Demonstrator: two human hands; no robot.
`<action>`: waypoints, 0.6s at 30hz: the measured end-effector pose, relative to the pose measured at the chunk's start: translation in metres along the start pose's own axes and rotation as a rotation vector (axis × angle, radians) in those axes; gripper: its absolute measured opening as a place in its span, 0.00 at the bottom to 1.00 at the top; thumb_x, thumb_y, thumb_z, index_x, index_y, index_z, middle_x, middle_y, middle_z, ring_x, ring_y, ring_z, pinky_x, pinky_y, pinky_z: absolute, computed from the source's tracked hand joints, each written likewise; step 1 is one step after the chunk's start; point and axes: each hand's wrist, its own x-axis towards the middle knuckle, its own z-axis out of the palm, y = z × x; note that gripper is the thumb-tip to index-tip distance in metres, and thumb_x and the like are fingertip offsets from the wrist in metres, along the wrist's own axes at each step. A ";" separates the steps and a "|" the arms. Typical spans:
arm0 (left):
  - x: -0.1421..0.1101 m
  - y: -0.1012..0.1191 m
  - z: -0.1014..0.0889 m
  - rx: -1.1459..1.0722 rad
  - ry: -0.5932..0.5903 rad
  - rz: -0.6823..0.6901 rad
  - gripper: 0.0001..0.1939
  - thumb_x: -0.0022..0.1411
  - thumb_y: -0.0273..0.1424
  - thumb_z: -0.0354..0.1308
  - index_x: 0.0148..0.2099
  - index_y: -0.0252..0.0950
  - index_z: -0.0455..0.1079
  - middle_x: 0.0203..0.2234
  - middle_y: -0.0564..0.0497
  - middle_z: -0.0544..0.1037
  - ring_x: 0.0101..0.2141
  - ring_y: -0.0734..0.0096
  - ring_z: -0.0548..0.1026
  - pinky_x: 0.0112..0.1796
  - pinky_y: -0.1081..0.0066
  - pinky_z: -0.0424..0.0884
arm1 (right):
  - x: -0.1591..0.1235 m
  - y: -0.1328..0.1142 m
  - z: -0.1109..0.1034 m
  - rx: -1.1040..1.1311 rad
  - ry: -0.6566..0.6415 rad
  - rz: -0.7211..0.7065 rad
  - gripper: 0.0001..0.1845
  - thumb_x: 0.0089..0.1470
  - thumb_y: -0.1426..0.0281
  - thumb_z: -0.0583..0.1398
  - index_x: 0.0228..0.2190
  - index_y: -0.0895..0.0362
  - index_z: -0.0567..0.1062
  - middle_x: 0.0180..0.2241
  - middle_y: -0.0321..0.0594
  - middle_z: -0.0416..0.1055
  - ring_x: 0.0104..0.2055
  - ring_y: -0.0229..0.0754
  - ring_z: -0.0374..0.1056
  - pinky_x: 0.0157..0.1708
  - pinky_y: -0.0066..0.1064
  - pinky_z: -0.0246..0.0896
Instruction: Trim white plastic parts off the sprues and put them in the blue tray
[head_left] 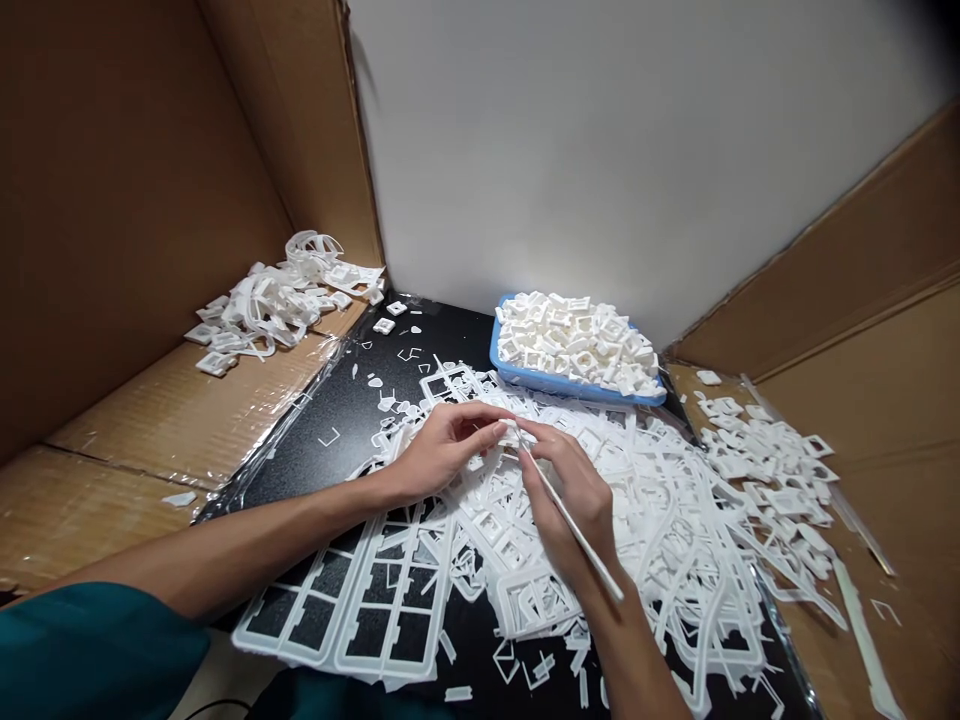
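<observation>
While the left hand (450, 445) pinches a small white piece (509, 431), a slip could hurt

Its thumb and fingers close on it above the white heap (652, 490); the right hand (571, 488) grips a slender tool (581, 540) pen-fashion, tip close by. If that tip skids, it could jab the left fingertips. Heaped past its rim with white parts (577, 340), the blue tray (570, 383) could spill if knocked.

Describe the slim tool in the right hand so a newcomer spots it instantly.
Start at the black tabletop heaped with white pieces. Over them, the right hand holds the slim tool at a slant. Unlike the windowed frames nearby, it is one straight, pale rod.
</observation>
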 end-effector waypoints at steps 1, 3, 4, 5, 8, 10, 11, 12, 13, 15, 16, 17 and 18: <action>0.000 0.000 0.000 0.002 -0.010 -0.002 0.14 0.73 0.37 0.66 0.53 0.33 0.83 0.44 0.43 0.85 0.36 0.70 0.79 0.37 0.73 0.74 | 0.000 0.001 0.000 -0.016 -0.003 -0.019 0.11 0.69 0.80 0.58 0.44 0.52 0.74 0.56 0.47 0.79 0.59 0.49 0.75 0.58 0.49 0.74; 0.000 0.000 0.000 -0.011 -0.030 -0.013 0.14 0.72 0.37 0.66 0.53 0.33 0.83 0.44 0.42 0.86 0.38 0.68 0.80 0.38 0.72 0.74 | -0.001 0.003 0.000 -0.064 -0.021 -0.066 0.13 0.69 0.81 0.58 0.48 0.53 0.75 0.55 0.48 0.79 0.58 0.48 0.76 0.57 0.47 0.75; 0.000 0.000 0.000 -0.024 -0.035 -0.021 0.14 0.72 0.37 0.66 0.53 0.33 0.83 0.44 0.42 0.86 0.39 0.68 0.81 0.39 0.72 0.74 | -0.001 0.005 0.000 -0.094 -0.034 -0.093 0.15 0.69 0.82 0.58 0.50 0.54 0.75 0.55 0.49 0.79 0.58 0.48 0.76 0.57 0.46 0.76; 0.000 0.000 0.000 -0.041 -0.036 -0.029 0.14 0.72 0.37 0.67 0.52 0.33 0.83 0.43 0.43 0.86 0.38 0.69 0.81 0.38 0.73 0.74 | -0.003 0.006 0.000 -0.124 -0.050 -0.122 0.16 0.68 0.83 0.57 0.52 0.55 0.75 0.55 0.51 0.79 0.58 0.48 0.77 0.58 0.45 0.76; 0.001 -0.001 0.000 -0.082 -0.031 -0.063 0.14 0.71 0.37 0.68 0.51 0.33 0.84 0.40 0.44 0.86 0.34 0.72 0.79 0.36 0.73 0.74 | -0.008 0.009 0.002 -0.220 -0.081 -0.185 0.17 0.68 0.84 0.58 0.54 0.59 0.74 0.56 0.54 0.78 0.59 0.49 0.76 0.60 0.43 0.76; 0.002 0.000 0.000 -0.093 -0.031 -0.093 0.14 0.69 0.37 0.70 0.50 0.32 0.85 0.37 0.45 0.86 0.31 0.73 0.78 0.35 0.74 0.74 | -0.011 0.011 0.004 -0.315 -0.084 -0.198 0.16 0.68 0.84 0.58 0.52 0.60 0.75 0.56 0.57 0.78 0.61 0.51 0.76 0.60 0.43 0.76; 0.002 0.001 0.000 -0.093 -0.031 -0.108 0.13 0.68 0.36 0.71 0.49 0.32 0.85 0.34 0.45 0.86 0.30 0.73 0.78 0.35 0.74 0.75 | -0.012 0.012 0.005 -0.372 -0.074 -0.189 0.15 0.68 0.84 0.57 0.52 0.61 0.75 0.56 0.58 0.78 0.61 0.52 0.76 0.60 0.44 0.76; 0.003 0.001 0.000 -0.087 -0.030 -0.122 0.13 0.66 0.36 0.72 0.47 0.31 0.85 0.32 0.46 0.85 0.30 0.73 0.78 0.34 0.74 0.74 | -0.013 0.013 0.005 -0.429 -0.055 -0.162 0.14 0.69 0.83 0.57 0.51 0.62 0.75 0.56 0.59 0.78 0.60 0.53 0.77 0.58 0.44 0.77; 0.002 0.001 0.000 -0.078 -0.029 -0.134 0.12 0.65 0.36 0.73 0.45 0.31 0.86 0.31 0.46 0.85 0.29 0.73 0.78 0.34 0.74 0.74 | -0.013 0.015 0.004 -0.478 -0.032 -0.119 0.13 0.70 0.82 0.56 0.51 0.62 0.76 0.54 0.59 0.79 0.58 0.53 0.78 0.56 0.44 0.78; 0.002 0.002 0.000 -0.060 -0.031 -0.150 0.12 0.64 0.35 0.74 0.42 0.31 0.86 0.29 0.46 0.84 0.28 0.73 0.78 0.33 0.74 0.74 | -0.013 0.019 -0.001 -0.531 0.026 0.002 0.13 0.72 0.79 0.54 0.52 0.62 0.76 0.50 0.58 0.81 0.52 0.53 0.81 0.50 0.44 0.80; 0.002 0.002 -0.001 -0.059 -0.030 -0.154 0.12 0.64 0.36 0.74 0.42 0.30 0.86 0.29 0.46 0.85 0.28 0.73 0.79 0.33 0.74 0.74 | -0.012 0.022 -0.004 -0.532 0.054 0.065 0.14 0.73 0.77 0.54 0.53 0.62 0.76 0.49 0.56 0.82 0.50 0.53 0.82 0.47 0.43 0.80; 0.001 0.001 -0.001 -0.069 -0.024 -0.156 0.12 0.64 0.36 0.74 0.42 0.30 0.86 0.29 0.46 0.84 0.28 0.73 0.79 0.33 0.74 0.74 | -0.012 0.024 -0.007 -0.518 0.076 0.116 0.14 0.74 0.75 0.54 0.54 0.61 0.76 0.48 0.54 0.83 0.49 0.52 0.82 0.46 0.42 0.79; 0.001 0.001 -0.001 -0.084 -0.016 -0.155 0.12 0.64 0.36 0.73 0.43 0.30 0.85 0.29 0.47 0.84 0.28 0.73 0.79 0.33 0.74 0.75 | -0.011 0.025 -0.009 -0.498 0.101 0.153 0.14 0.74 0.73 0.55 0.54 0.60 0.77 0.48 0.52 0.83 0.48 0.52 0.82 0.45 0.41 0.78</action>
